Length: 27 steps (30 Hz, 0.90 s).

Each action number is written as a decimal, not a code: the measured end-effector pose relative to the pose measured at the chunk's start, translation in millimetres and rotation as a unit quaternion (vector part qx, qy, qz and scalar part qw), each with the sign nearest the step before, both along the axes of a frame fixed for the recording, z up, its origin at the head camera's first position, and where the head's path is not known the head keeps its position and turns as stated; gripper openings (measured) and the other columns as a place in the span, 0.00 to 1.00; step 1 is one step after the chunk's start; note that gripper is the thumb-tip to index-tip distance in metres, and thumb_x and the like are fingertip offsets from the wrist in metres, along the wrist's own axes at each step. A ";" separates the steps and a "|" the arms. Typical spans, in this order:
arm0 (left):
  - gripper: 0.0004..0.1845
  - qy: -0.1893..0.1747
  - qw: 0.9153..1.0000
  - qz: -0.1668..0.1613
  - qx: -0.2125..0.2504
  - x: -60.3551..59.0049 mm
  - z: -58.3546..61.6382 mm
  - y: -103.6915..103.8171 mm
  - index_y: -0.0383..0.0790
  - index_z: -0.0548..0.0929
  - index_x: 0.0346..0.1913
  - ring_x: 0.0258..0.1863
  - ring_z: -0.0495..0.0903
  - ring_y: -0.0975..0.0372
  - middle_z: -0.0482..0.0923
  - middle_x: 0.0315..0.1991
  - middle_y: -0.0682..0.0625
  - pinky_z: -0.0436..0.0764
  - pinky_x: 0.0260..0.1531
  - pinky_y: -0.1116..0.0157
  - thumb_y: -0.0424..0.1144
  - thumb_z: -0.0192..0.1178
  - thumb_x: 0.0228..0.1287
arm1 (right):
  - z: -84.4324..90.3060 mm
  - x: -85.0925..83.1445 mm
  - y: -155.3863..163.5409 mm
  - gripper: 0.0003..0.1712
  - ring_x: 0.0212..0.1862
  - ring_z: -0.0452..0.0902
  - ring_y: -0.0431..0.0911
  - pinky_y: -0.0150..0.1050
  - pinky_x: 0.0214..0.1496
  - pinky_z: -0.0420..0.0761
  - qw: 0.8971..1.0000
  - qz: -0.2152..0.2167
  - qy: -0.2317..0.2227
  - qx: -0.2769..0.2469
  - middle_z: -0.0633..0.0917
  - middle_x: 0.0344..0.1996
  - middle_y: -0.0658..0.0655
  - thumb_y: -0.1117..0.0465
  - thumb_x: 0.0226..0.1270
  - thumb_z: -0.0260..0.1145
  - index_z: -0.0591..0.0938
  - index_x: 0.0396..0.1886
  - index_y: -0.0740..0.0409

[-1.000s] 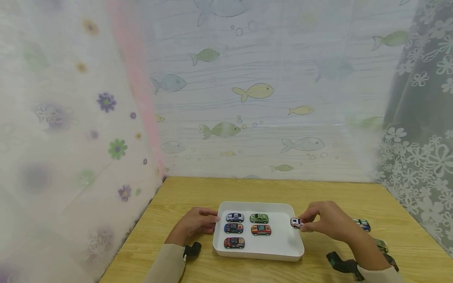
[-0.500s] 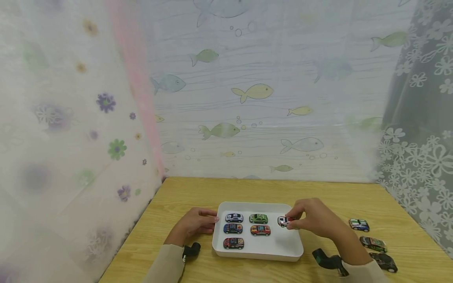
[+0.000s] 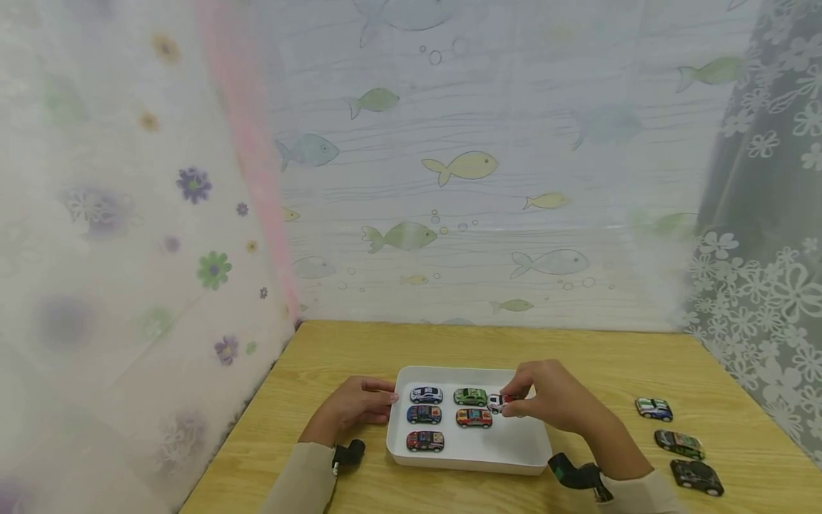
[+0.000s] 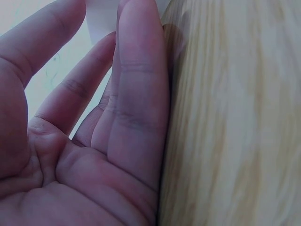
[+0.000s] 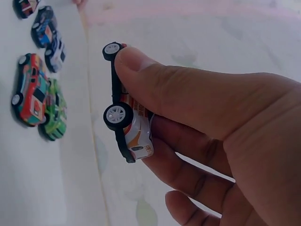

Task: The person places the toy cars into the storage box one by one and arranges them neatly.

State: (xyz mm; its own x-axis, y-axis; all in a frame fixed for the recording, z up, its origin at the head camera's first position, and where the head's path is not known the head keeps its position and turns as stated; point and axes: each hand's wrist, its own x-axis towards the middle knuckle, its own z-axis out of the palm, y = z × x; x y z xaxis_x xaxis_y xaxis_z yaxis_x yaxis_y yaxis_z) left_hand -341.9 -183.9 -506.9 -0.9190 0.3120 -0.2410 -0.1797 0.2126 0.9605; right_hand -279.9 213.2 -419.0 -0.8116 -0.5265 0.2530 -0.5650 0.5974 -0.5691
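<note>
My right hand (image 3: pixel 546 400) pinches a small white toy car (image 3: pixel 496 402) with orange markings (image 5: pixel 131 132) between thumb and fingers, just above the white tray (image 3: pixel 514 450), to the right of the green car (image 3: pixel 470 396) and the orange car (image 3: pixel 474 417). The white-blue car (image 3: pixel 427 394), the blue car (image 3: pixel 424 414) and the dark red car (image 3: pixel 424 441) also sit in the tray. My left hand (image 3: pixel 356 405) rests on the table with straight fingers (image 4: pixel 141 94) against the tray's left wall.
Three more toy cars lie on the wooden table (image 3: pixel 642 364) at the right: a white-blue one (image 3: pixel 653 408), a dark green one (image 3: pixel 679 443) and a black one (image 3: pixel 696 477). Patterned curtains (image 3: pixel 449 178) enclose the table on three sides.
My right hand has carried the white car leftward from the tray's right rim to a spot beside the green and orange cars. The left hand has stayed put.
</note>
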 end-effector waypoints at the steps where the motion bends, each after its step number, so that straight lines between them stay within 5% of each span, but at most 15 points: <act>1: 0.28 -0.002 1.000 0.000 -0.001 0.1 0.5 0.2 0.34 0.84 0.61 0.37 0.89 0.59 0.90 0.45 0.44 0.90 0.39 0.62 0.44 0.76 0.62 | -1.3 -0.1 -1.5 0.10 0.35 0.80 0.34 0.32 0.35 0.83 1.000 0.001 -0.001 0.000 0.85 0.31 0.39 0.51 0.59 0.81 0.93 0.39 0.46; 12: 0.29 -0.005 1.000 -0.007 -0.011 -0.4 1.7 0.2 0.33 0.83 0.63 0.39 0.89 0.58 0.89 0.47 0.44 0.90 0.41 0.62 0.45 0.75 0.63 | -15.3 0.5 -24.3 0.07 0.34 0.77 0.32 0.31 0.34 0.80 1.000 0.004 0.006 -0.002 0.85 0.31 0.37 0.53 0.60 0.80 0.93 0.38 0.44; 27: 0.29 -0.004 1.000 -0.010 -0.009 -1.5 1.1 -0.6 0.33 0.83 0.63 0.39 0.89 0.58 0.89 0.47 0.44 0.90 0.40 0.62 0.45 0.75 0.63 | -24.2 3.0 -47.0 0.06 0.29 0.78 0.36 0.32 0.27 0.78 0.999 -0.017 -0.051 -0.010 0.85 0.27 0.40 0.54 0.57 0.82 0.94 0.34 0.45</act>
